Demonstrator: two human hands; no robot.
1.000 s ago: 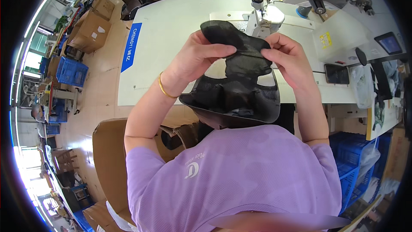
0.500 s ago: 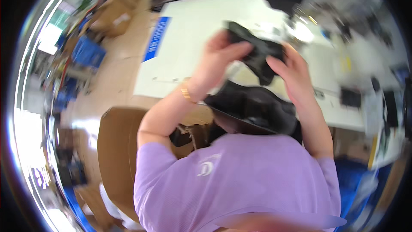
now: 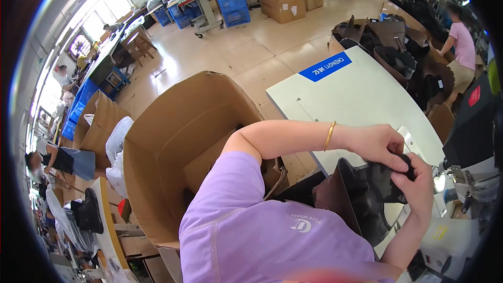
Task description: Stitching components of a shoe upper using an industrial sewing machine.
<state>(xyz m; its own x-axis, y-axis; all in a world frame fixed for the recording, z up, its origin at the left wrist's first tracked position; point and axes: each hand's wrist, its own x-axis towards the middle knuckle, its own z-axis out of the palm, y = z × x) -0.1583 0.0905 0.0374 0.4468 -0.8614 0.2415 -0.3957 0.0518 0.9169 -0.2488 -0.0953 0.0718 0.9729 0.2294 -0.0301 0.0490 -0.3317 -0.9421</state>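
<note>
Over the front edge of the white worktable (image 3: 361,99), my left hand (image 3: 380,145) and my right hand (image 3: 419,181) meet. Their thumbs and fingers pinch a black shoe upper piece (image 3: 399,178), partly hidden by the fingers. Both hands are closed on it. Below them, against my body, lies a larger dark piece (image 3: 361,194), glossy black on one face and brown on the other. Whether it joins the pinched piece cannot be made out. Metal parts of a sewing machine (image 3: 468,186) stand just right of my right hand.
An open cardboard box (image 3: 183,120) stands close on my left. Dark pieces heap in a container (image 3: 398,47) beyond the table, where a person in pink (image 3: 463,44) stands. Blue crates (image 3: 233,5) and cartons (image 3: 281,0) stand farther off. A black boot (image 3: 89,212) rests on a bench at left.
The view has swung left, bringing the box and floor into sight. My hands have come closer together, from holding the black piece spread between them to pinching it at one spot.
</note>
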